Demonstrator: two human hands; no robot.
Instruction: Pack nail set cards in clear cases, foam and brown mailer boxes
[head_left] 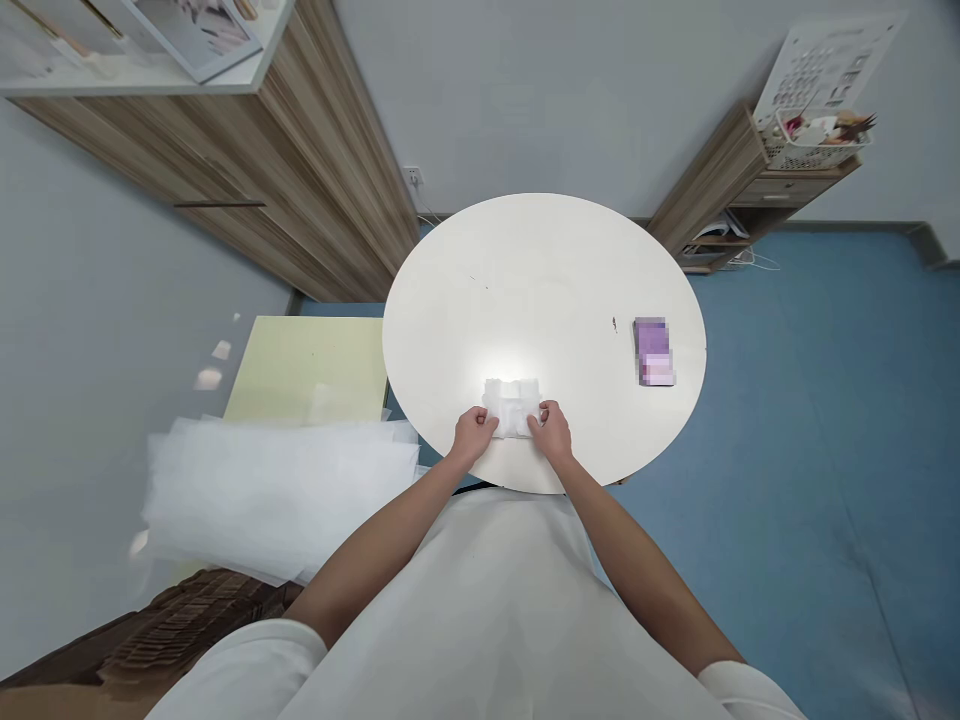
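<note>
A small folded white sheet lies near the front edge of the round white table. My left hand pinches its left edge, fingers closed on it. At the right edge, my right hand grips the same sheet between thumb and fingers. The material looks thin and soft, with folds across its middle. Exactly how many layers it has cannot be made out.
A stack of thin white sheets rests on a pale yellow table to the left. A purple, pixelated item lies on the round table's right side. Wooden cabinets stand behind left, a shelf unit behind right.
</note>
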